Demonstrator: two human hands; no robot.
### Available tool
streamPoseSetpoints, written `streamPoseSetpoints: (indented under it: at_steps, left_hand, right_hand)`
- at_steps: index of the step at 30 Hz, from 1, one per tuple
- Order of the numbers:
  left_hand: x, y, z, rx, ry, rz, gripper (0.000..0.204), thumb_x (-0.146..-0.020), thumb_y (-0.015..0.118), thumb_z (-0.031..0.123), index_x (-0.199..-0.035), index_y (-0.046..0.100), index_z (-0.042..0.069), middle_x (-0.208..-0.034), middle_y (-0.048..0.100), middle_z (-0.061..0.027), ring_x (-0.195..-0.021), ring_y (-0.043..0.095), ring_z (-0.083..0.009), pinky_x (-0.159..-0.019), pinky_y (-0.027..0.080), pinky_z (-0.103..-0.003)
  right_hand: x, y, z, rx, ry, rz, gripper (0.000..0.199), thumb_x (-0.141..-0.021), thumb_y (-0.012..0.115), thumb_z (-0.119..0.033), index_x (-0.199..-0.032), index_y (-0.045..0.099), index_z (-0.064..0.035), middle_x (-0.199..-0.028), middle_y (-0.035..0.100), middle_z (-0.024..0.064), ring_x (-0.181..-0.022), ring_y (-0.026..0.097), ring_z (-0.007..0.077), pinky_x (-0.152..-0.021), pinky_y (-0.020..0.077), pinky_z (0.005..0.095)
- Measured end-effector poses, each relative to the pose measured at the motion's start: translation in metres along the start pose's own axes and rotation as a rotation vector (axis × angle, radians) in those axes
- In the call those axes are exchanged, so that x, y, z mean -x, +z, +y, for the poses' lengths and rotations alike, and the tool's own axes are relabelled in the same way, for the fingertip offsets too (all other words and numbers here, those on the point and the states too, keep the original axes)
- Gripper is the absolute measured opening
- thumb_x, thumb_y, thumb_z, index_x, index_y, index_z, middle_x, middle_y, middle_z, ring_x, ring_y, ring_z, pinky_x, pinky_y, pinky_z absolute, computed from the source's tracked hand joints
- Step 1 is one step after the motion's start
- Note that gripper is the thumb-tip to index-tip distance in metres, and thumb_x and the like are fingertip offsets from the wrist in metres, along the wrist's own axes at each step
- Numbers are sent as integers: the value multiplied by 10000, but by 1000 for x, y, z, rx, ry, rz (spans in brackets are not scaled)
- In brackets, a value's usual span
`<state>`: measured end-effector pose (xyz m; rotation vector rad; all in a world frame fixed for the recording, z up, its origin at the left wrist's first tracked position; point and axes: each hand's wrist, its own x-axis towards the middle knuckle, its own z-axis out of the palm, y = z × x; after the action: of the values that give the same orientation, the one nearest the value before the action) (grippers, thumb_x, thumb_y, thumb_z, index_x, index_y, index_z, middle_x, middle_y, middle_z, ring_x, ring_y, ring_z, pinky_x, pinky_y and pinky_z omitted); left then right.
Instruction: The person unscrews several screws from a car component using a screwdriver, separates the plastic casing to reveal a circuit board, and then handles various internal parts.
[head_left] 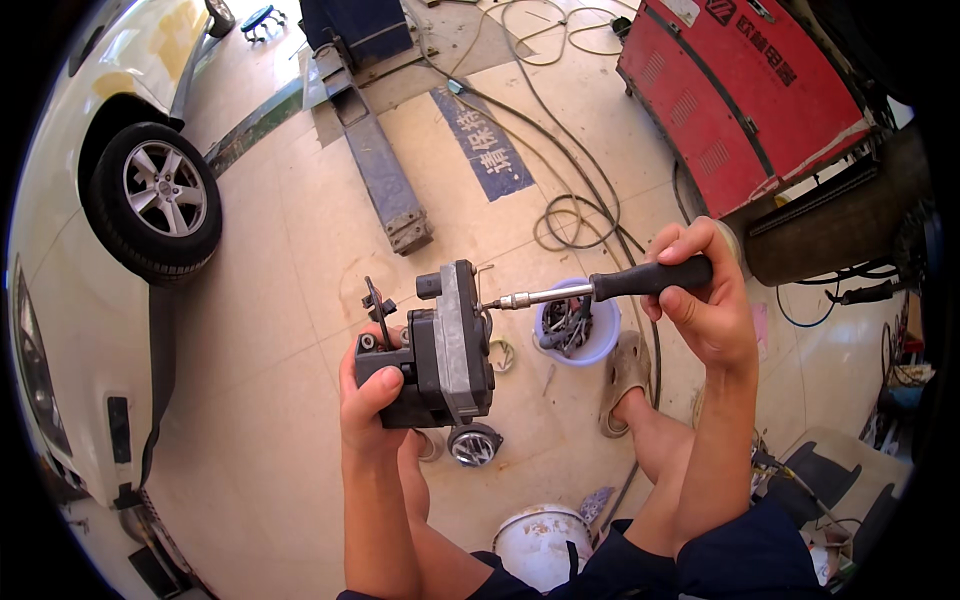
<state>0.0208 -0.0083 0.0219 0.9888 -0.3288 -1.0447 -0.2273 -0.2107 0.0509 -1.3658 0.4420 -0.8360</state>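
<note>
My left hand (375, 395) grips a black and grey car part (440, 350), a boxy housing with a metal middle band, and holds it up in front of me. Its thumb presses on the black side; the other fingers are mostly hidden behind. In my right hand (705, 295) is a screwdriver (610, 285) with a black handle and a silver shaft. It lies nearly level, its tip at the right face of the housing by a small bent wire. Whether the tip sits in a screw, I cannot tell.
Below the screwdriver, a pale purple basin (600, 345) holds dark parts. A white bucket (543, 545) stands near my legs. Cables (585, 215) snake over the floor. To the left is a white car (75, 250) with its wheel; a lift arm (375, 165) and red cabinet (740, 100) stand beyond.
</note>
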Motion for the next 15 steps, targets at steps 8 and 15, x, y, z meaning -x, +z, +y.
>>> streamPoseSetpoints:
  at_steps: [8,15]
  left_hand:
    - [1,-12,-3,95,11,-9,456,-744,711,221,-1134,544,54,-1072,633,-164,-948,670,-273,-840,572,-408]
    - [2,-3,-1,39,-21,10,472,-704,756,243,-1017,520,-21,-945,630,-161,-830,667,-215,-774,565,-334]
  right_hand:
    - [0,3,-14,84,338,85,255,-907,708,-250,-1014,608,-42,-796,592,29,-627,559,94,-567,450,212]
    - [-1,12,-16,-149,220,80,340,-879,740,-273,-1033,577,-17,-947,570,66,-687,561,115,-599,459,248]
